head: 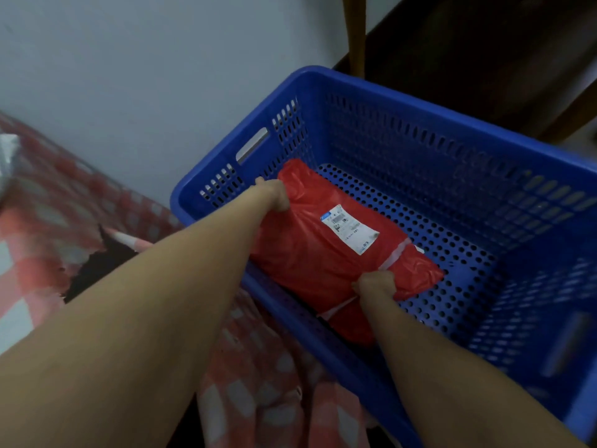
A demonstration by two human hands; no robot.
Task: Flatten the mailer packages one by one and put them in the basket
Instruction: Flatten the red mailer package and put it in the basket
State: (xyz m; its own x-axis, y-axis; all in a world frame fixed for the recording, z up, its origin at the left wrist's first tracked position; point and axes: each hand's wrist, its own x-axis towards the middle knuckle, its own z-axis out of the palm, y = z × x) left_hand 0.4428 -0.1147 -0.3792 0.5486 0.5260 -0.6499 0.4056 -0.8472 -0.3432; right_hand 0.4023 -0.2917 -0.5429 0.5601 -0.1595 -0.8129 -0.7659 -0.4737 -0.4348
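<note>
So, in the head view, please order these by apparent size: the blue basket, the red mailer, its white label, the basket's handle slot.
1. blue basket
2. red mailer, partly hidden by the arms
3. white label
4. handle slot, narrower than the label

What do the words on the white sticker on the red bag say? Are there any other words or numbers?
White paper label on the red plastic mailer package: dark printed lines, all too small and blurred to read.
Blue perforated plastic basket: no words or numbers show.
Red-and-white checked cloth: no text.
</note>
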